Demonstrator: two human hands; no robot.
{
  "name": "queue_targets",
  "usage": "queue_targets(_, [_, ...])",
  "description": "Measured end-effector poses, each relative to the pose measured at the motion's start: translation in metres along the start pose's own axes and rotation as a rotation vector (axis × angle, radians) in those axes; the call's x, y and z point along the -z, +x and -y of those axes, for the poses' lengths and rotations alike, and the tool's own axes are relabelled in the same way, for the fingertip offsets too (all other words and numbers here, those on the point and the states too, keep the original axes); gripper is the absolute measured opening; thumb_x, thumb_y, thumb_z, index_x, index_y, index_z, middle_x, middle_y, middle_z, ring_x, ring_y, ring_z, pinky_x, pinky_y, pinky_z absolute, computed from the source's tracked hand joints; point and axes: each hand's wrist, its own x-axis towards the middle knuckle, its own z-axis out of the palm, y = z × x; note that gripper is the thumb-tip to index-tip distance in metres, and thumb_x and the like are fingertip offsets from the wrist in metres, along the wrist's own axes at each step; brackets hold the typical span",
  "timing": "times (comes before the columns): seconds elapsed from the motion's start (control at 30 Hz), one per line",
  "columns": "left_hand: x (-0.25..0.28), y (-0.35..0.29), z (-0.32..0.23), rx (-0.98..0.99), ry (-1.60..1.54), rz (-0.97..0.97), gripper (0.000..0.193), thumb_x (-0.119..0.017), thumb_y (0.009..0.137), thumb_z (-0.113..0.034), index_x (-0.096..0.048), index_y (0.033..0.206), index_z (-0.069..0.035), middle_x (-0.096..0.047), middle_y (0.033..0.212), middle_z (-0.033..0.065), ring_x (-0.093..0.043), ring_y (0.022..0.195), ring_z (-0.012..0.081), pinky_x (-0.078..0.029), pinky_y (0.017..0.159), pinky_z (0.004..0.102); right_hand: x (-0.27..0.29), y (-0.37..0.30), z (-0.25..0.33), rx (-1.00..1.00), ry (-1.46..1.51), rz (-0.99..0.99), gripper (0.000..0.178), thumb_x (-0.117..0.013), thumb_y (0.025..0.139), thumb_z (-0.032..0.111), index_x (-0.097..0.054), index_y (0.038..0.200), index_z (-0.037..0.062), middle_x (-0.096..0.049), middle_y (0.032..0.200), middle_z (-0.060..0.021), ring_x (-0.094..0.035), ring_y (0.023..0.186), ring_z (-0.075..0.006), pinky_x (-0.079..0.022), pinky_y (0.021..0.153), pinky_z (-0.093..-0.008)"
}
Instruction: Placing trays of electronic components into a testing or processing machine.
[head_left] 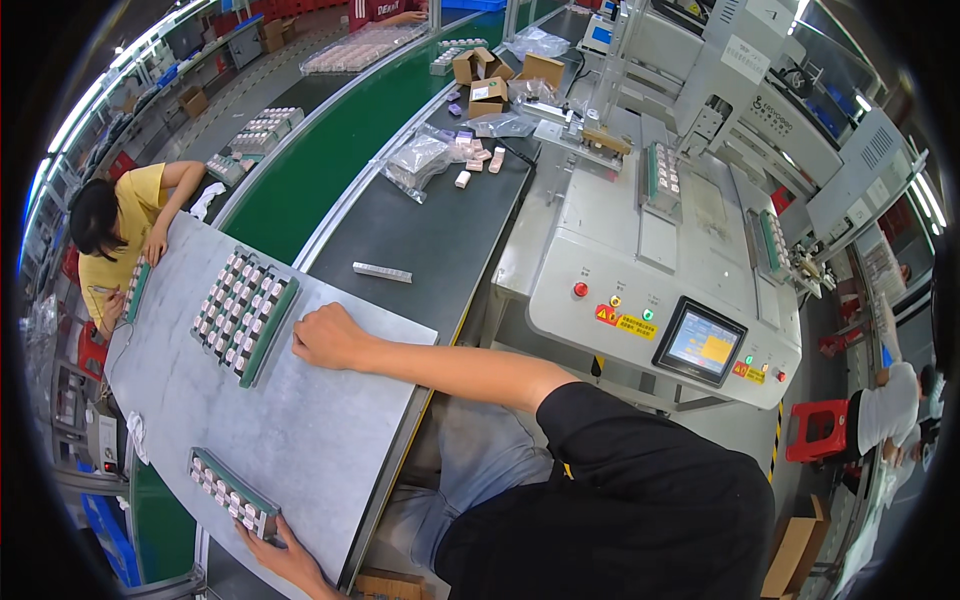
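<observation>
My left hand (278,558) grips the near end of a narrow green rack (228,490) lined with small pale pink-and-white blocks. Its thumb and fingers go round opposite sides of the rack, which lies on the grey board (330,440). My right hand (330,338) rests closed on the same board, knuckles up. Its curled fingers hide whatever they may hold. Just left of that hand, several similar racks (240,312) stand side by side, with a green strip along the edge nearest it. A gap separates the right hand from this group.
Across the board a person in yellow (130,210) works on another rack. Behind runs a green conveyor (330,130). The dark bench (440,250) bears a pale strip (382,272), plastic bags and loose blocks. A machine with a screen (700,341) stands right.
</observation>
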Motion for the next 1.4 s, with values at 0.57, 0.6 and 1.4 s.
queue_targets(0.57, [0.069,-0.021,-0.301,-0.670,-1.314,0.348,0.071,-0.054,0.098,-0.054,-0.057,0.133,0.009,-0.065,0.130,0.0245,-0.060,0.124,0.0391,-0.042,0.108,0.0495,-0.002,-0.002,-0.014,-0.037,-0.120,0.036,0.030,-0.060,0.081,0.029,-0.069,0.066,0.0047,-0.068,0.066,-0.0169,-0.067,0.065,-0.0373,-0.051,0.065,-0.0494])
queue_targets(0.6, [0.095,-0.038,-0.337,-0.783,-1.373,0.478,0.071,-0.058,0.095,-0.057,-0.061,0.130,0.005,-0.066,0.127,0.0246,-0.060,0.123,0.0414,-0.044,0.105,0.0533,-0.005,-0.001,-0.009,-0.039,-0.114,0.034,0.030,-0.060,0.081,0.029,-0.069,0.066,0.0047,-0.068,0.066,-0.0169,-0.067,0.065,-0.0373,-0.051,0.065,-0.0494])
queue_targets(1.4, [0.177,-0.093,-0.403,-1.709,-2.043,1.379,0.033,-0.067,0.092,-0.037,-0.069,0.114,-0.012,-0.059,0.138,0.0131,-0.045,0.139,0.0354,-0.029,0.116,0.0593,-0.005,-0.001,-0.009,-0.014,-0.071,-0.001,0.028,-0.061,0.079,0.028,-0.070,0.065,0.0044,-0.067,0.066,-0.0178,-0.067,0.063,-0.0373,-0.051,0.062,-0.0496])
